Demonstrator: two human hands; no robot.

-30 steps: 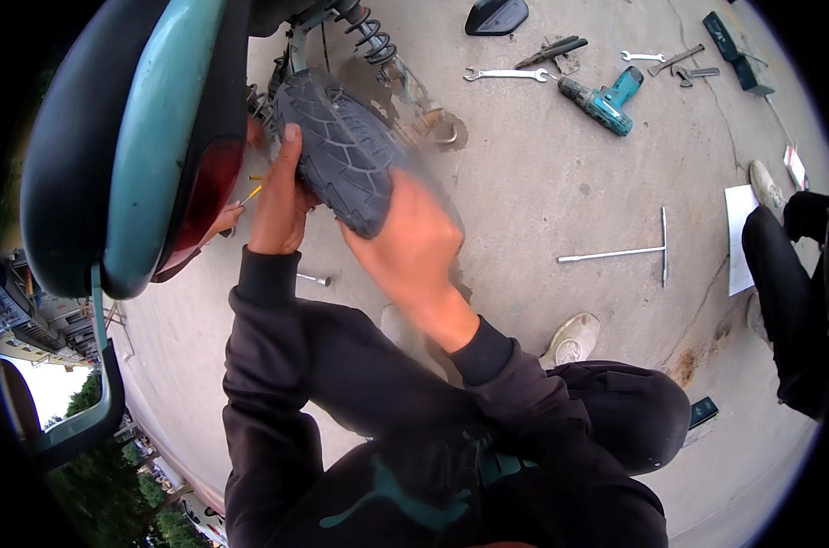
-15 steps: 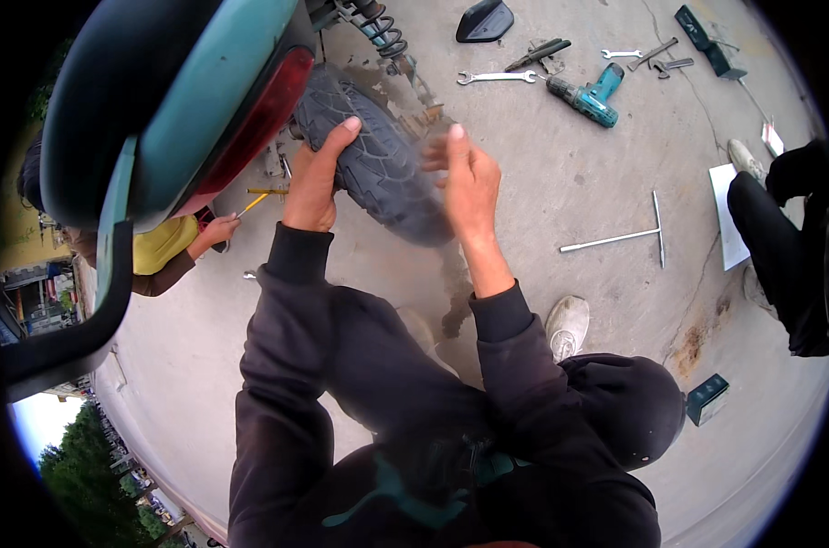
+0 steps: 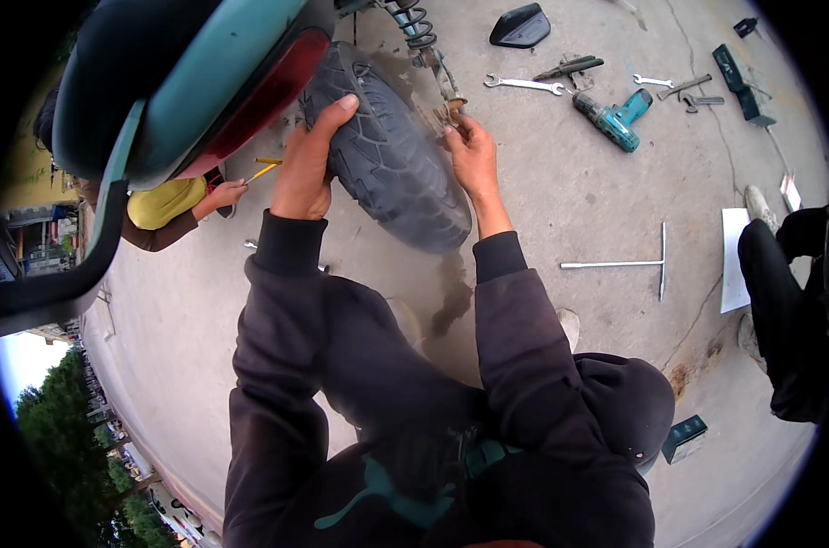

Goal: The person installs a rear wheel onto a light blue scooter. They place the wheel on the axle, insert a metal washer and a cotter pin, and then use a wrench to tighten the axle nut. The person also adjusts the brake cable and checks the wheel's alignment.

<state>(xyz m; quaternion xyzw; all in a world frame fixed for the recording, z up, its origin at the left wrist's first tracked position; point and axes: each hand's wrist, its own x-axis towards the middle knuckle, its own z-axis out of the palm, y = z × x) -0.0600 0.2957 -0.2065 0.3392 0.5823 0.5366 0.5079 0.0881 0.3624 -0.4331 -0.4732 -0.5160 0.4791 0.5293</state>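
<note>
My left hand (image 3: 300, 164) lies on the left side of the tyre (image 3: 387, 160), fingers spread and curved over the tread, with the fingertips near the top. My right hand (image 3: 469, 155) is at the right side of the wheel, fingers bent around a small metal part near the axle; what exactly it pinches I cannot tell. The tyre stands under the tail of the scooter (image 3: 186, 82), just below the red rear light, and its lower edge meets the concrete floor (image 3: 570, 210).

To do this well, I think the left hand should hold the tyre steady so that it does not turn, while the right hand works slowly at the axle. The fingers should stay away from the spring (image 3: 414, 23) above.

The floor is grey concrete with cracks and a dark stain under the tyre. On it lie a long T-handle wrench (image 3: 624, 263), a teal drill (image 3: 615, 119), some spanners (image 3: 524, 84) and a black cover (image 3: 519, 26). Another person's hand (image 3: 223, 194) holds a yellow tool at the left. We are outdoors.
</note>
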